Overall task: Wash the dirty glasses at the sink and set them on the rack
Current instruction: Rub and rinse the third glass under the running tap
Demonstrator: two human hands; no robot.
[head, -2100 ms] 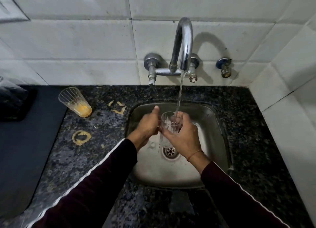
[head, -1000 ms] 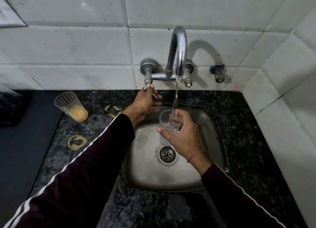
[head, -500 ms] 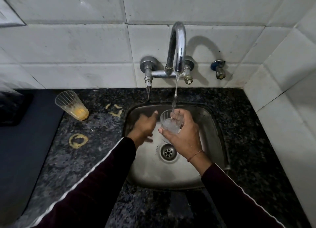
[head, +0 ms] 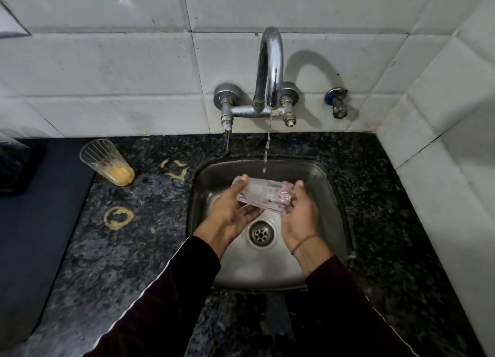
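**Glass on its side, held between two hands**

Over the steel sink (head: 332, 196), above the drain (head: 260, 233), a clear ribbed glass (head: 263, 197) lies on its side, lengthwise left to right. It is blurred, so which end is the mouth cannot be told.

Left hand (head: 231, 212): palm up, fingers loosely curved beneath the left end of the glass, thumb over the top of that end. The glass lies across the fingers, cradled rather than clenched.

Right hand (head: 298, 214): palm facing inward, thumb up against the right end of the glass, fingers curved around its far side. A thin thread band (head: 305, 243) circles the wrist. Both forearms wear dark sleeves (head: 166, 297) with a white stripe.

Water: a thin broken trickle (head: 267, 148) falls from the curved chrome tap (head: 269, 70), ending just behind the glass.

Second glass (head: 107, 162): upright on the dark speckled counter (head: 388, 223) left of the sink, well apart from the hands, with yellow residue in its bottom.

Stains: a yellow ring (head: 118, 217) on the counter nearer the viewer than the second glass; yellow smears (head: 175, 169) between that glass and the sink rim.

Surround: a dark mat (head: 34, 223) at the far left; white tiled wall (head: 107, 62) behind and to the right; a small blue-topped valve (head: 337, 102) on the wall right of the tap.
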